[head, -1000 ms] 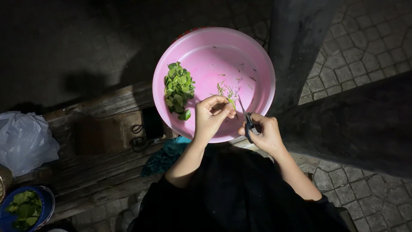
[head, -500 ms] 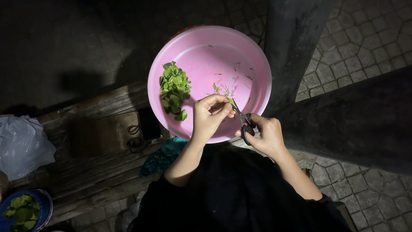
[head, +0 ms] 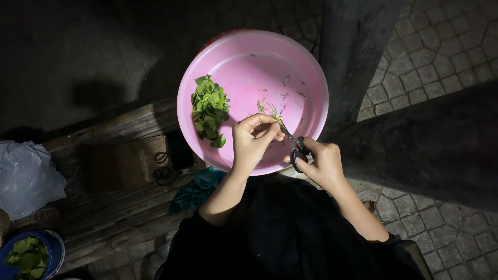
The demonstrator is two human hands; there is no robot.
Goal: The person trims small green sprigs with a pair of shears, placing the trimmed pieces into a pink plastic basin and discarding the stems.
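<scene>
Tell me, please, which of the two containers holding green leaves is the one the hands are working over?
The big pink basin, where the left hand and the right hand with scissors are. The small blue bowl sits far off at the lower left corner.

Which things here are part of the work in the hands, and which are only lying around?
In use: left hand pinching a green sprig; right hand with scissors; pink basin; leaf pile.
Lying about: white plastic bag; blue bowl; wooden bench.

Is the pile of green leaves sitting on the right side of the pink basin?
No, the pile of green leaves lies on the left side of the pink basin, while the scissors work at its right.
</scene>
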